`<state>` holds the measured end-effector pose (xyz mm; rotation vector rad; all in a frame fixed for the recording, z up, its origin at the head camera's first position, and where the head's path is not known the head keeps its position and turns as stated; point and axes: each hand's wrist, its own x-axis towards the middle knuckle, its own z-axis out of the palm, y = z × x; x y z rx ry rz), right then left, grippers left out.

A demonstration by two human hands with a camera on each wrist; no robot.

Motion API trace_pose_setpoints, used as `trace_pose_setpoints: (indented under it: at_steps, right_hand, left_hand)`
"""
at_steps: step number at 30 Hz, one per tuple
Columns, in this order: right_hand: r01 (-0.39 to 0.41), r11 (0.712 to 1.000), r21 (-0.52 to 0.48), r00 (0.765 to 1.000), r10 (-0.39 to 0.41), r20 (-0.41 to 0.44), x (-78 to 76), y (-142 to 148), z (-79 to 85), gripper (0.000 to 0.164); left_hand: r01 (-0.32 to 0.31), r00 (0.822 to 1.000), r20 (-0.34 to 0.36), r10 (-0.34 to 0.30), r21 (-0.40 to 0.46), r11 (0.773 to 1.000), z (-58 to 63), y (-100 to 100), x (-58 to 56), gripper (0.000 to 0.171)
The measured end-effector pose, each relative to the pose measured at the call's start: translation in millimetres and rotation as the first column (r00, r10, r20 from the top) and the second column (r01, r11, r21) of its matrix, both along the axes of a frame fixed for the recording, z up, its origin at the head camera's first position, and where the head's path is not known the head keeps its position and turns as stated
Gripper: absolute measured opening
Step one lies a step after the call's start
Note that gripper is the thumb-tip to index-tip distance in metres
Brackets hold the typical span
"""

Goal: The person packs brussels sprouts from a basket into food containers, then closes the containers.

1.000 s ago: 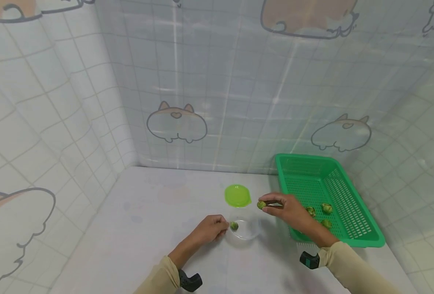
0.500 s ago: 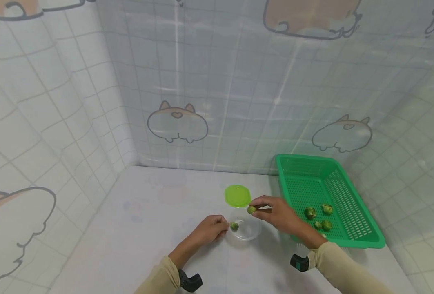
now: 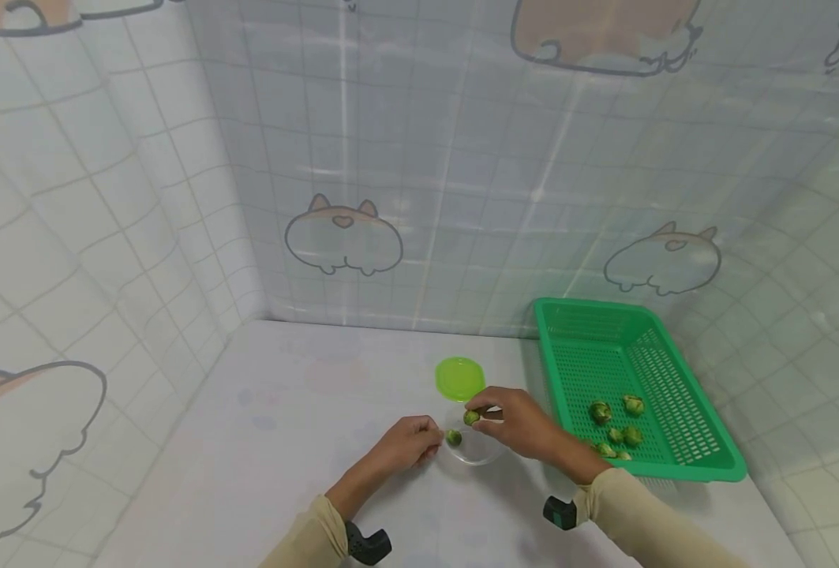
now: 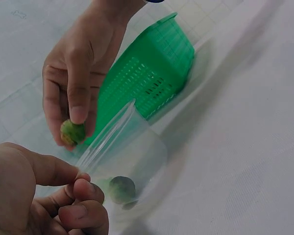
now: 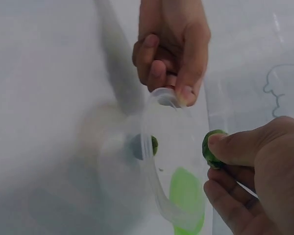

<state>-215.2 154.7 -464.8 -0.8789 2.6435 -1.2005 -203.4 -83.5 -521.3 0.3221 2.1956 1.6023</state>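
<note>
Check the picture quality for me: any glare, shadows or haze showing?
Head view: pale glare streaks on the wall sheet, soft shadow on the table right of the bowl. Left wrist view: dim, with the sprout in the bowl hazy through the clear side. Right wrist view: dim too, with a dark band of shadow beside the left hand.

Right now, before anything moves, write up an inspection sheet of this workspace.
Surface: pale tabletop, faintly patterned.
Job's things: clear container with one sprout inside; green lid lying off it; green basket holding several sprouts.
Clutter: nothing seen.
Fingers: left fingers pinch the container's rim; right fingers hold another sprout near its opening.
Cables: nothing seen.
Surroundings: tile-patterned sheets with animal drawings; dark devices on both wrists.
</note>
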Motion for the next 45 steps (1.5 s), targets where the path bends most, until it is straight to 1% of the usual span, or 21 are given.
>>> trace_pose_setpoints:
  at_steps: [3,8,11,13,20,25,27,30,34,38,43,45]
  right_hand:
    - [0.008,0.998,0.066,0.999,-0.005,-0.046,1.8,-2.9,-1.4,0.024]
    - [0.041,0.98,0.193,0.988,-0.011,-0.153,3.8,-8.4,-5.6,0.026]
    - [0.053,0.971,0.232,0.979,-0.005,-0.204,4.0,-11.9,-9.1,0.025]
    - [0.065,0.965,0.256,0.975,-0.007,-0.224,4.2,-13.9,-11.5,0.024]
    - [0.098,0.945,0.313,0.975,-0.028,-0.219,6.9,-20.3,-17.3,0.019]
    - [0.139,0.923,0.36,0.975,-0.064,-0.214,9.0,-26.9,-20.7,0.018]
    - [0.154,0.91,0.386,0.971,-0.068,-0.227,9.6,-29.4,-22.9,0.017]
    - [0.167,0.896,0.41,0.961,-0.055,-0.271,10.1,-31.4,-26.6,0.015]
    - [0.176,0.892,0.416,0.945,-0.034,-0.325,10.5,-31.3,-29.6,0.015]
    - [0.18,0.889,0.422,0.939,-0.027,-0.344,11.1,-30.7,-30.6,0.014]
    - [0.197,0.877,0.437,0.946,-0.053,-0.321,12.5,-31.7,-28.8,0.018]
    - [0.2,0.877,0.437,0.95,-0.065,-0.304,12.8,-31.9,-28.1,0.019]
  left_hand:
    - [0.0,1.0,-0.004,0.0,-0.004,1.0,-0.1,0.4,0.1,0.024]
    - [0.009,1.0,-0.005,-0.009,0.006,1.0,0.3,0.0,0.2,0.024]
    - [0.018,1.0,-0.009,-0.018,0.009,1.0,-0.2,-0.4,-0.1,0.024]
    - [0.022,1.0,-0.011,-0.022,0.01,1.0,-0.2,-0.7,-0.1,0.023]
    - [0.02,1.0,-0.016,-0.019,0.01,1.0,-0.6,-0.4,0.1,0.022]
    - [0.01,1.0,-0.015,-0.01,0.009,1.0,0.3,0.2,-0.1,0.022]
    - [0.008,1.0,-0.013,-0.008,0.007,1.0,0.0,0.7,-0.3,0.022]
    - [0.009,1.0,-0.008,-0.008,0.004,1.0,-0.5,1.4,-0.3,0.022]
    - [0.012,1.0,-0.005,-0.012,0.011,1.0,-0.2,1.8,-0.3,0.022]
    - [0.011,1.0,-0.006,-0.011,0.014,1.0,-0.2,2.1,-0.2,0.023]
    - [0.014,1.0,-0.011,-0.014,0.006,1.0,0.6,2.0,0.1,0.023]
    - [0.016,1.0,-0.012,-0.016,0.006,1.0,0.7,1.7,0.3,0.022]
